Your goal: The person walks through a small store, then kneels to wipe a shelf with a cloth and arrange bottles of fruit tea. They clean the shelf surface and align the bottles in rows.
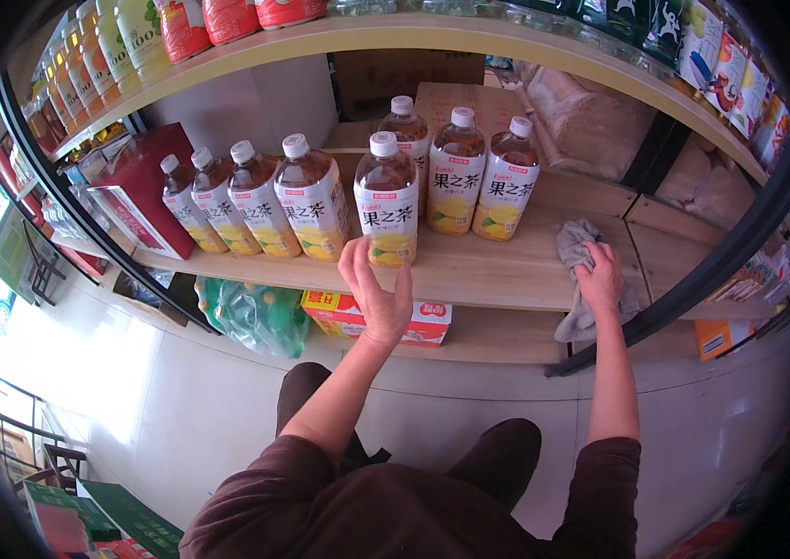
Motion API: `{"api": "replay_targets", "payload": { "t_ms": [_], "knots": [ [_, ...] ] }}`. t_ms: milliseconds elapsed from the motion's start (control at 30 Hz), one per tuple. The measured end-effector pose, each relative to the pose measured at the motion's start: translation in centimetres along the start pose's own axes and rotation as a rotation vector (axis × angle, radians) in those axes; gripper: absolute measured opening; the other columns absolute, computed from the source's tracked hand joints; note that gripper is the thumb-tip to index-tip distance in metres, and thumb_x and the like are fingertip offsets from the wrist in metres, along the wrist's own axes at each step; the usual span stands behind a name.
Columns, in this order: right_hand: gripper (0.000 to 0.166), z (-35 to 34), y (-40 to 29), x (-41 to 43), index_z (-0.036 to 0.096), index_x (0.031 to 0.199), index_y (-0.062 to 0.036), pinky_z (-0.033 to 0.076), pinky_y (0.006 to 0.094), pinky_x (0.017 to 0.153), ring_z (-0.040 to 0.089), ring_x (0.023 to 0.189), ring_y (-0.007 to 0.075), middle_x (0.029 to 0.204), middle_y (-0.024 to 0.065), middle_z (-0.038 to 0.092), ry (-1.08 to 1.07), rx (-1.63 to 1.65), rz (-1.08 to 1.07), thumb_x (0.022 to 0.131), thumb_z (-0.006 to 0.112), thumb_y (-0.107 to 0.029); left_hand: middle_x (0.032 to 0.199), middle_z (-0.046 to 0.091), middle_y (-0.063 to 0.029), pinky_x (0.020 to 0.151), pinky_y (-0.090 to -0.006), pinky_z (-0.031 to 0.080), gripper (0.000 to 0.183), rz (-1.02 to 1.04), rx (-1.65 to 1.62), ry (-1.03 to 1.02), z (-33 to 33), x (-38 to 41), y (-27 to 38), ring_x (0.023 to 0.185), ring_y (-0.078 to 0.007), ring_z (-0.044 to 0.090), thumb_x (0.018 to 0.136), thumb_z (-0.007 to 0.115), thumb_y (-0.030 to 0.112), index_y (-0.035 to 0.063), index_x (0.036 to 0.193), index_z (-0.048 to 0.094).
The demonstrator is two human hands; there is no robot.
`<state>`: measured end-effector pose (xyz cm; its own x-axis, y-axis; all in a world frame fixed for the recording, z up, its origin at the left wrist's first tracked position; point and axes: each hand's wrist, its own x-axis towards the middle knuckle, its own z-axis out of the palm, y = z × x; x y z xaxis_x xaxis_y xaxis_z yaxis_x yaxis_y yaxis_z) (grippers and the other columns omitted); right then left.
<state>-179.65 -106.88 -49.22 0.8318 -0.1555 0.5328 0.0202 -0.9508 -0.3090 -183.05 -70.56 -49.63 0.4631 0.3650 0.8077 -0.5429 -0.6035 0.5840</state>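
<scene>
My left hand (pixel 379 297) is at the base of a plastic tea bottle (pixel 386 209) with a white cap, thumb and fingers apart on either side of its lower part; whether they press on it is unclear. The bottle stands upright near the front edge of the wooden shelf (pixel 493 276). To its left several like bottles (pixel 308 206) stand in a row; three more, one of them a bottle (pixel 456 175) with a lemon label, stand behind and to its right. Near the shelf's right end, my right hand (pixel 599 276) holds a crumpled grey cloth (pixel 577 241) against the wood.
A black metal post (pixel 723 241) rises just right of the cloth. Above runs another shelf (pixel 395 33) with drinks. A dark red box (pixel 150 189) stands at the left. Below are a red carton (pixel 430 325) and a green plastic-wrapped pack (pixel 252 314).
</scene>
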Motion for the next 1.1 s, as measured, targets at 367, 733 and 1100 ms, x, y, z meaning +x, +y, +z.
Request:
{"api": "replay_targets", "payload": {
  "t_ms": [367, 733, 1100],
  "knots": [
    [0.043, -0.9, -4.7, -1.2, 0.061, 0.113, -0.0058, 0.040, 0.0455, 0.097, 0.042, 0.121, 0.0351, 0.121, 0.0149, 0.054, 0.275, -0.498, -0.141, 0.073, 0.065, -0.022, 0.079, 0.054, -0.0112, 0.059, -0.0389, 0.045, 0.008, -0.003, 0.292, -0.004, -8.8, 4.3, -13.7, 0.067, -0.0305, 0.055, 0.073, 0.053, -0.003, 0.0047, 0.074, 0.055],
    [0.083, 8.4, -26.9, -2.5, 0.038, 0.131, 0.0036, 0.043, 0.0452, 0.095, 0.054, 0.110, 0.0396, 0.122, 0.0247, 0.054, -0.145, 0.763, -0.171, 0.068, 0.082, -0.028, 0.083, 0.056, -0.0112, 0.063, -0.0428, 0.045, 0.004, 0.047, 0.471, 0.012, -6.9, 3.4, -15.1, 0.075, -0.0346, 0.056, 0.074, 0.055, 0.002, 0.0059, 0.074, 0.054],
    [0.080, 10.9, -28.3, -1.1, 0.045, 0.124, 0.0024, 0.050, 0.0385, 0.086, 0.062, 0.100, 0.0261, 0.109, 0.0129, 0.063, -0.117, 1.323, -0.093, 0.061, 0.088, -0.018, 0.080, 0.053, -0.0118, 0.061, -0.0432, 0.044, 0.004, 0.109, 0.437, 0.027, -6.7, 3.5, -15.1, 0.072, -0.0347, 0.055, 0.075, 0.054, 0.002, 0.0057, 0.075, 0.053]
  ]
}}
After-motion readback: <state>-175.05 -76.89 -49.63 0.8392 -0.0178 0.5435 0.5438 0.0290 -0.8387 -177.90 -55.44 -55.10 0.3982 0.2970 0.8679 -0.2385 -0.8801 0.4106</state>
